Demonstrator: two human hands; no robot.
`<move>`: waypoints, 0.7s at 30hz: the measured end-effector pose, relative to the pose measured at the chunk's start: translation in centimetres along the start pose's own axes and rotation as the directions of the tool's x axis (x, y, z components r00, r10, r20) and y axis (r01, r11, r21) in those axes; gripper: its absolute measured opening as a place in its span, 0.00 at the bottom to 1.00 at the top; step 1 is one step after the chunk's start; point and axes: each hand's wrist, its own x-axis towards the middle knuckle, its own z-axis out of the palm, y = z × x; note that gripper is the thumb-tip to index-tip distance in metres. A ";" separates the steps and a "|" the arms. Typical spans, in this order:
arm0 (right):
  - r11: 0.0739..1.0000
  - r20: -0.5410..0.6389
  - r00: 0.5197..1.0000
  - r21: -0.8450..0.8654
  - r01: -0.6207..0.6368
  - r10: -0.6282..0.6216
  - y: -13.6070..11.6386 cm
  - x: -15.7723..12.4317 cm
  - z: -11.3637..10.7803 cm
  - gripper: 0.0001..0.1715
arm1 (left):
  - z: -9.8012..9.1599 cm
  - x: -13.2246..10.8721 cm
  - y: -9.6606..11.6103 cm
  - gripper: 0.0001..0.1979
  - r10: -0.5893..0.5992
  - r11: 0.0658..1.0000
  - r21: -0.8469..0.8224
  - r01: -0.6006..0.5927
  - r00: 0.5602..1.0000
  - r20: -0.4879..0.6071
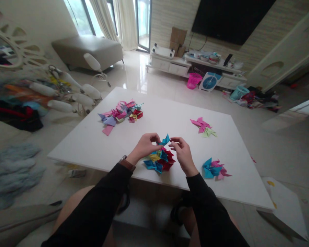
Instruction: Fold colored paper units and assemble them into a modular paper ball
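Over the near edge of the white table [170, 113], my left hand [146, 145] pinches a blue origami piece [165, 140] with pointed tips. Thumb and fingers of my right hand [180, 149] close in a pinch at that piece's right edge. Directly below both hands lies a pile of origami pieces [157, 161] in blue, yellow, red and green, partly covered by the hands. To the right of my right hand rests a small group of blue and pink origami [212, 168].
A larger origami heap [121, 114], mostly pink and purple, sits at the table's left. Pink and green origami [203, 127] lies at the back right. Beyond the table are a pink basket [194, 80], a blue fan [210, 81] and a lamp [83, 96] with white shades.
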 end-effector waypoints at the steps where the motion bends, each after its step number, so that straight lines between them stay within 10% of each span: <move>1: 1.000 0.003 1.000 -0.009 0.011 -0.011 0.0 -0.1 0.3 0.16 | -0.1 -0.1 -0.1 0.11 0.027 1.000 0.003 -0.027 1.000 -0.010; 21: 0.997 -0.031 0.997 0.012 0.075 -0.075 0.6 -2.3 -2.6 0.17 | 2.2 -1.7 1.4 0.18 0.319 0.917 0.227 -0.327 0.945 0.073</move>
